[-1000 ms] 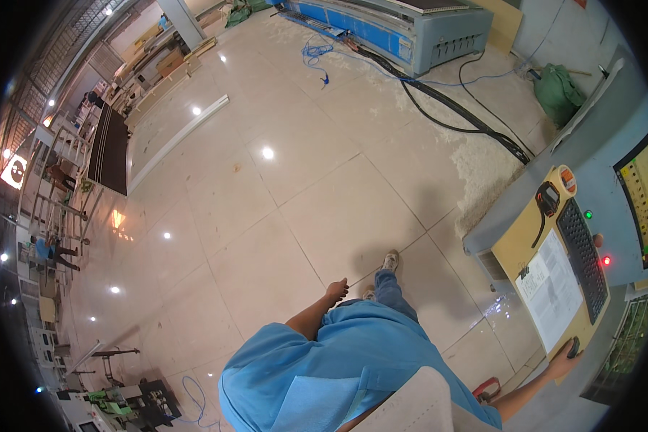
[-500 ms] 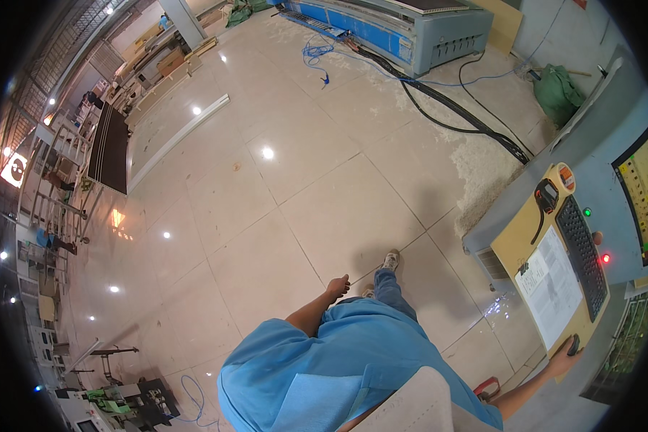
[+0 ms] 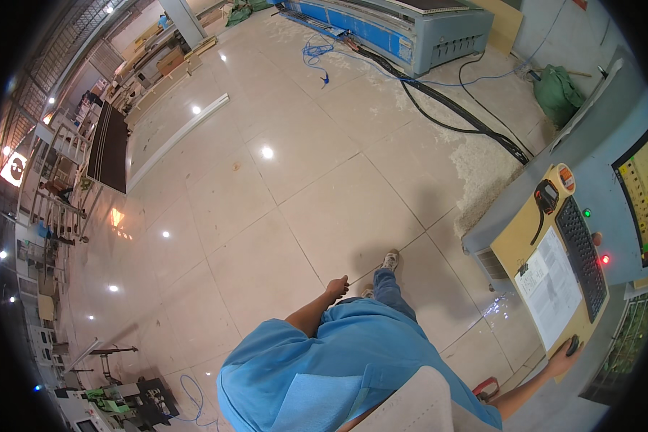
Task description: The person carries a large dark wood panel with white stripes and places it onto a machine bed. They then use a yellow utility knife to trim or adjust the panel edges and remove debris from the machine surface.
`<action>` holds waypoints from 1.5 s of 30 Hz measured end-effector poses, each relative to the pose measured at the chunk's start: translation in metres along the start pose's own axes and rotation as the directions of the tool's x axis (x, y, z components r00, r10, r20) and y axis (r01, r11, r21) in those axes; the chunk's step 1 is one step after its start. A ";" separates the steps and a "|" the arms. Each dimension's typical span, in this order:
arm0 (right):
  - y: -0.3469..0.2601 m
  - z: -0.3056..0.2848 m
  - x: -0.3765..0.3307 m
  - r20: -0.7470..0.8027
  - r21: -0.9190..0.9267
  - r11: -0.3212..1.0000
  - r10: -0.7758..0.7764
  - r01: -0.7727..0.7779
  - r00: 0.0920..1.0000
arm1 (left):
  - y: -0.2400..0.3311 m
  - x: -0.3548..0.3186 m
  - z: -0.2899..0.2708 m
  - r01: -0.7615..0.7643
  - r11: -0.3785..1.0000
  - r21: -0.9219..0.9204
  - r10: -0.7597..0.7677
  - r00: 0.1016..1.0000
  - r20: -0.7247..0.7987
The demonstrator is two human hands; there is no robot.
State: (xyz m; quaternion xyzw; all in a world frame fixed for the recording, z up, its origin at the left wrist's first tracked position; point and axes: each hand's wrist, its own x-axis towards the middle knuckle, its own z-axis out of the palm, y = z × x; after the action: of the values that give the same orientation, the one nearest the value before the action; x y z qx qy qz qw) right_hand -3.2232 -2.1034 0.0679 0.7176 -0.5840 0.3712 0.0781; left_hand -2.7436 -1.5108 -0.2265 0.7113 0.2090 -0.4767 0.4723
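Observation:
My right hand (image 3: 559,361) rests over a dark computer mouse (image 3: 572,345) at the near end of a tan board (image 3: 506,240). Papers (image 3: 550,288) with print and handwriting lie on that board, beside a black keyboard (image 3: 582,257). Farther along sit a black and orange tape measure (image 3: 546,196) and a roll of tape (image 3: 563,179). My left hand (image 3: 337,288) hangs low in front of my blue shirt, its fingers curled in, and nothing shows in it. It touches none of the things on the board.
A grey control cabinet (image 3: 511,191) with green and red lit buttons and a screen (image 3: 642,194) stands at my right. Black cables (image 3: 446,101) run over the tiled floor to a blue and grey machine (image 3: 439,43). Pale shavings (image 3: 486,173) lie by the cabinet. Far left stands a rack (image 3: 61,180).
My view has shifted very slightly. Both hands keep their places, the right still over the mouse.

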 end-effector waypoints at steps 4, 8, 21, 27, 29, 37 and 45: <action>-0.002 -0.001 0.000 -0.003 0.001 1.000 -0.030 0.030 1.000 | -0.001 0.001 0.001 0.012 1.000 0.004 -0.012 1.000 0.004; -0.003 -0.003 -0.001 0.035 0.021 0.999 -0.036 0.035 0.999 | -0.001 0.002 0.002 -0.001 1.000 0.005 0.001 1.000 0.005; -0.008 -0.005 -0.003 0.052 0.058 0.998 -0.017 0.014 0.998 | -0.001 0.001 0.001 -0.010 1.000 0.027 0.010 1.000 0.007; -0.002 -0.003 -0.002 0.045 0.082 0.996 -0.038 0.034 0.998 | -0.003 0.002 0.001 -0.007 1.000 0.008 0.007 1.000 0.011; -0.001 -0.002 -0.002 0.043 0.091 0.995 -0.051 0.047 0.998 | -0.002 0.001 0.002 -0.004 1.000 0.003 0.004 1.000 0.011; -0.003 -0.003 -0.002 0.028 0.054 0.996 -0.069 0.068 0.997 | 0.001 -0.004 0.003 0.005 1.000 0.014 -0.005 1.000 0.029; 0.000 -0.002 -0.002 0.050 0.028 0.999 -0.043 0.042 0.998 | 0.002 -0.003 0.005 0.003 1.000 0.027 -0.004 0.999 0.037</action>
State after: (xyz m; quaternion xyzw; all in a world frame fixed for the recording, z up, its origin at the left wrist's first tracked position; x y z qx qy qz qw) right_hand -3.2242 -2.1008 0.0683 0.7401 -0.5655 0.3588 0.0617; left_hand -2.7461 -1.5156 -0.2233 0.7083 0.1951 -0.4932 0.4658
